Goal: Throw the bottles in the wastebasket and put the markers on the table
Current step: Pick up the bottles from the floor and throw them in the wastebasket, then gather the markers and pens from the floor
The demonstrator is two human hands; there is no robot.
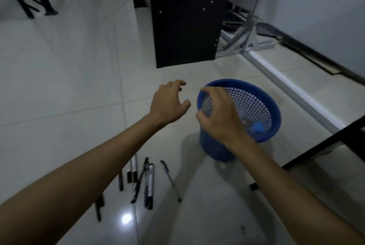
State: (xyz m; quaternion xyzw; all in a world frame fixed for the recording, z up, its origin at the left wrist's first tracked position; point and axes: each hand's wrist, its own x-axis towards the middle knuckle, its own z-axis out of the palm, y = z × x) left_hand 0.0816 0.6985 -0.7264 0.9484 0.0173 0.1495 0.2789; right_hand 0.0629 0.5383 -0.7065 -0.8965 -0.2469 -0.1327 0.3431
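Both hands are empty, fingers loosely spread: the right hand (219, 114) above the blue wastebasket (262, 94), the left hand (169, 104) just beside its rim. A clear bottle (254, 126) with a blue cap lies inside. The bottle step looks finished; next, gathering the markers (149, 183) scattered on the floor near the wastebasket.

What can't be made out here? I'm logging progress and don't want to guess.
- Head view: how many bottles are in the blue wastebasket; the right hand covers part of it, and they are blurred.
- Head view: how many markers lie on the floor; the left forearm hides some.
- The table's top: cut off at the right edge.
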